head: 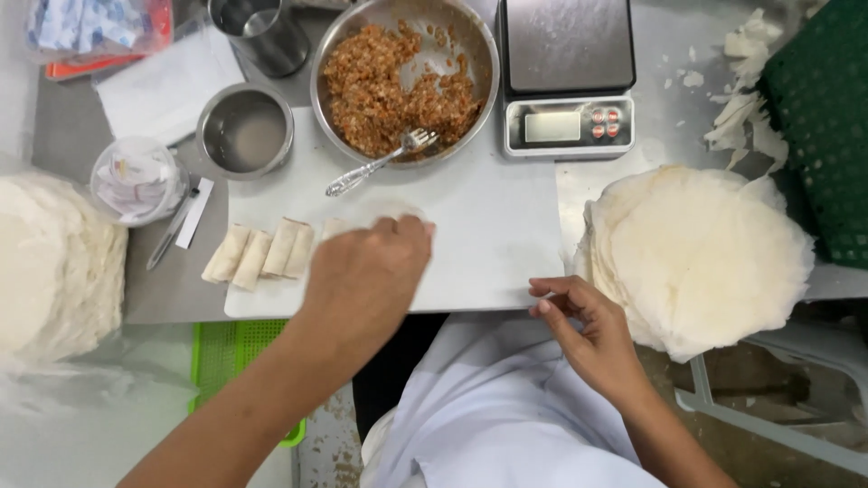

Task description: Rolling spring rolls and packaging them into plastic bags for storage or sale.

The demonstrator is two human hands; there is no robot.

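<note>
My left hand rests on the white cutting board, its fingers closed over a pale rolled wrapper at the end of a row of finished spring rolls. My right hand hovers at the board's near edge with fingers loosely curled and nothing in them, beside a stack of round thin wrappers. A steel bowl of brown minced filling with a fork stands at the back of the board.
A digital kitchen scale sits right of the filling bowl. A small steel bowl of liquid, a metal cup and a plastic tub stand at left. Another wrapper pile lies far left, a green crate at right.
</note>
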